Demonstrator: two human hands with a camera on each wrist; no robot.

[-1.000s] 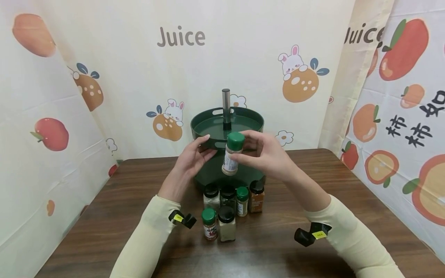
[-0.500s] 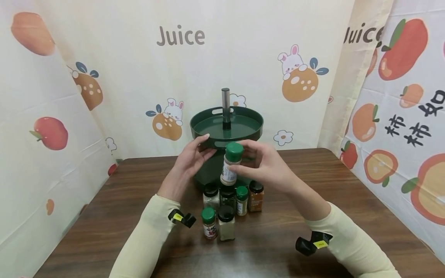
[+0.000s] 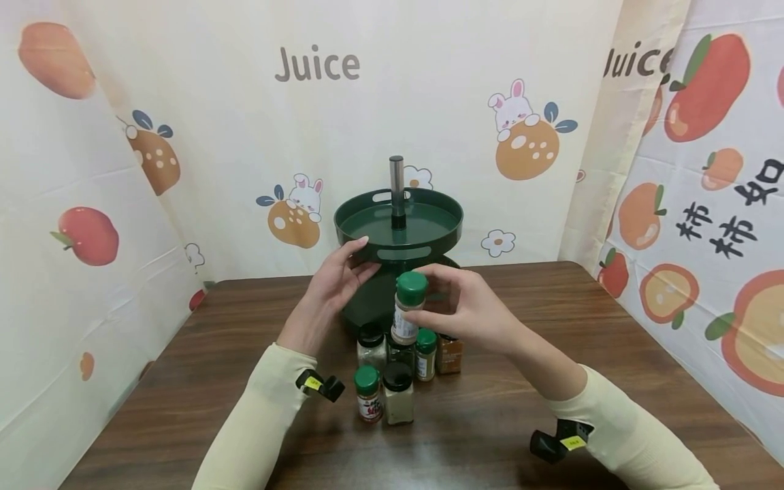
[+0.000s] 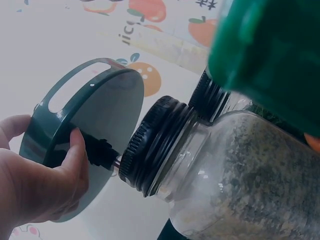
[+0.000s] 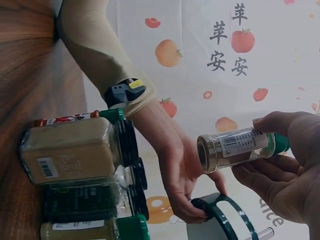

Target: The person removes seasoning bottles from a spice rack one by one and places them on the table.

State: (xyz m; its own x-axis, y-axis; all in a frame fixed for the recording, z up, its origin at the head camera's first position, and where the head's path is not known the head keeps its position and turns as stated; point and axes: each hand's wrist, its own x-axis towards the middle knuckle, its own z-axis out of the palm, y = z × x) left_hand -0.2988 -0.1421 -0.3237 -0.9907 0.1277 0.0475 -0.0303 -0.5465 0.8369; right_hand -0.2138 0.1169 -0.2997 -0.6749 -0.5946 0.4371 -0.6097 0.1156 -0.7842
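My right hand grips a green-capped spice jar and holds it upright above the grouped jars. In the right wrist view, the same jar's white barcode label shows between thumb and fingers. My left hand holds the near left rim of the dark green upper tray on a two-tier rack, thumb at the rim and fingers beneath. A metal post rises through this tray. Partly hidden behind the held jar and right hand is the lower tier.
Several spice jars stand close together before the rack. Among them are a black-capped beige jar, a green-capped jar with red lettering, a small green-capped jar and an orange-brown jar. A fruit-print curtain surrounds the wooden table.
My right hand has lowered the green-capped spice jar from the upper tray's front to just above the back row of jars. My left hand has kept its place on the tray rim.
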